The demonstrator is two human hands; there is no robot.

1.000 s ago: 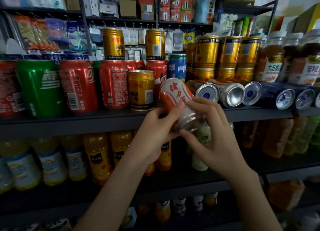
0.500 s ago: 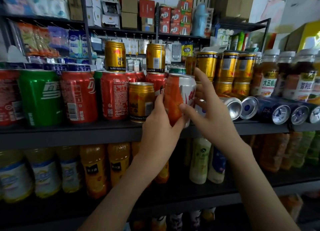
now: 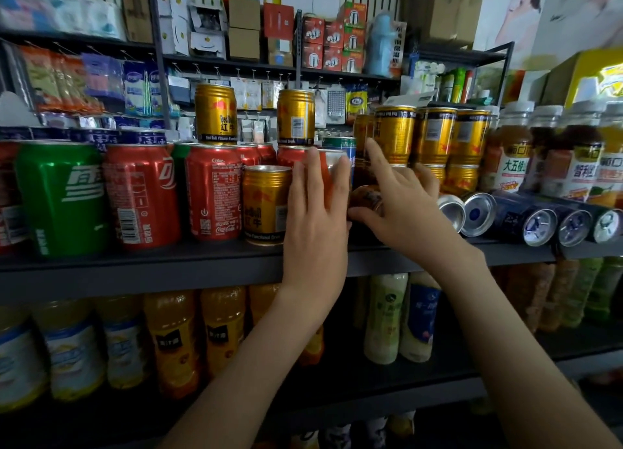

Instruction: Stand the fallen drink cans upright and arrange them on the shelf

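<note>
Your left hand [image 3: 317,212] lies flat, fingers straight, against the orange-and-white can [image 3: 333,167], which stands upright on the shelf [image 3: 168,263] just beside a gold can [image 3: 266,206]; that one looks done. Your right hand [image 3: 404,209] rests over a brown can [image 3: 365,194] lying on its side; whether it grips it, I cannot tell. The row of tipped cans [image 3: 536,224] further right is left to do.

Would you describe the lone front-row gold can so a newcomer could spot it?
Find the dark shelf holding the soda cans. Between the red cola can and the left hand stands the gold can. It is shorter than its red neighbours and sits directly on the shelf, unstacked.
</note>
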